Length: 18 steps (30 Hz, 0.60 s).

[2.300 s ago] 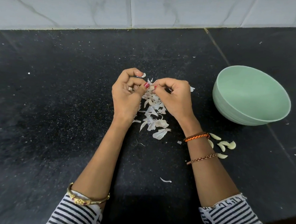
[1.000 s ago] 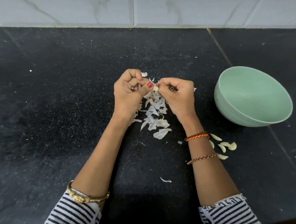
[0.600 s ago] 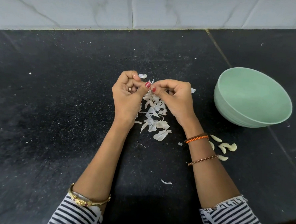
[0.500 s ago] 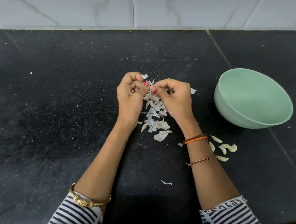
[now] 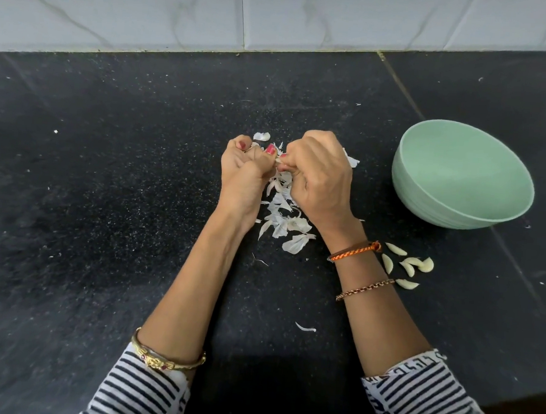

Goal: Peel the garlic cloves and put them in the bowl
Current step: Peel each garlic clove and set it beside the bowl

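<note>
Both hands meet over the pile of papery skins [image 5: 284,217] on the black tabletop [image 5: 106,196]. The left hand [image 5: 243,170] and right hand [image 5: 319,181] have curled fingers pinching one small garlic clove [image 5: 279,159] between them. It looks light, firm and slick once bare; grip its ends. Peeled cloves [image 5: 412,266] lie near the green bowl [image 5: 425,200], whose visible inside holds none.

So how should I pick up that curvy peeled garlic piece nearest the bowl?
Come straight down from above and pinch the curved peeled clove across its fat middle, thumb and finger on its two long sides. It lies flat on the counter, and its ends taper thin and would probably slip.
</note>
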Each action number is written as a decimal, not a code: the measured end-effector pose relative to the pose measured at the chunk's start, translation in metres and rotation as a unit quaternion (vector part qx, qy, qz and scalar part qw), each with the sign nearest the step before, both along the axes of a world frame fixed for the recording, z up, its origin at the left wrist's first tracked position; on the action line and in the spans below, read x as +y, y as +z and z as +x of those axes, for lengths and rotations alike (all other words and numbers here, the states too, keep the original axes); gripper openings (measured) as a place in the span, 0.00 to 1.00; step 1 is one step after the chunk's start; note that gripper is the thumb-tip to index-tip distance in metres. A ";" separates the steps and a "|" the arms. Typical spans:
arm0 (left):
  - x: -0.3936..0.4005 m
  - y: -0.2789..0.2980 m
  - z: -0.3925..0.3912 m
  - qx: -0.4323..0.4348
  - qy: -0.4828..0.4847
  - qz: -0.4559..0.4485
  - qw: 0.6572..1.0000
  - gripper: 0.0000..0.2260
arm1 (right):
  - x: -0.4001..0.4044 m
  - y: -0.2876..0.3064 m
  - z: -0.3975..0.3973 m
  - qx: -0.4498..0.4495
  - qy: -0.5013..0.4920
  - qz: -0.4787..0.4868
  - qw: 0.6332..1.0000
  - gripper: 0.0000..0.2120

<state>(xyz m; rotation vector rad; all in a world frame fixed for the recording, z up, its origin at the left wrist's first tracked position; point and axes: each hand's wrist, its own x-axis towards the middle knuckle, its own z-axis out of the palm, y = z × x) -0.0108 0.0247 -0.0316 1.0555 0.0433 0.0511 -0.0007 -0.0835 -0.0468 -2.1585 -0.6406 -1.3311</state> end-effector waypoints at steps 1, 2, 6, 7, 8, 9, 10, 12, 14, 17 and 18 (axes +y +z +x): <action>0.000 0.001 -0.001 -0.003 0.005 -0.004 1.000 0.16 | 0.001 0.001 -0.001 0.020 0.011 0.027 0.999 0.18; 0.000 0.001 -0.001 -0.008 0.014 -0.004 1.000 0.16 | 0.002 0.002 -0.002 0.061 0.033 0.076 0.995 0.15; -0.003 0.004 -0.006 -0.015 0.029 0.000 0.999 0.10 | 0.009 0.009 -0.011 0.253 0.132 0.268 0.920 0.05; -0.004 0.004 -0.008 -0.019 0.032 0.012 0.999 0.09 | 0.009 0.012 -0.011 0.272 0.145 0.289 0.906 0.06; -0.004 0.004 -0.009 -0.029 0.038 0.039 0.998 0.08 | 0.009 0.014 -0.011 0.286 0.158 0.310 0.893 0.07; -0.003 0.004 -0.009 -0.046 0.049 0.076 0.995 0.07 | 0.008 0.016 -0.011 0.298 0.169 0.330 0.880 0.08; -0.001 0.002 -0.007 -0.066 0.063 0.112 0.989 0.06 | 0.008 0.018 -0.012 0.310 0.175 0.348 0.867 0.08; 0.004 -0.002 -0.004 -0.095 0.086 0.163 0.978 0.05 | 0.006 0.018 -0.011 0.335 0.168 0.373 0.848 0.06; 0.008 -0.005 -0.001 -0.105 0.092 0.208 0.968 0.05 | 0.004 0.016 -0.011 0.354 0.158 0.382 0.839 0.07; 0.009 -0.007 -0.002 -0.103 0.091 0.252 0.958 0.06 | 0.003 0.014 -0.010 0.367 0.160 0.348 0.848 0.10; 0.008 -0.007 -0.002 -0.100 0.089 0.263 0.955 0.06 | 0.003 0.014 -0.009 0.372 0.162 0.336 0.850 0.11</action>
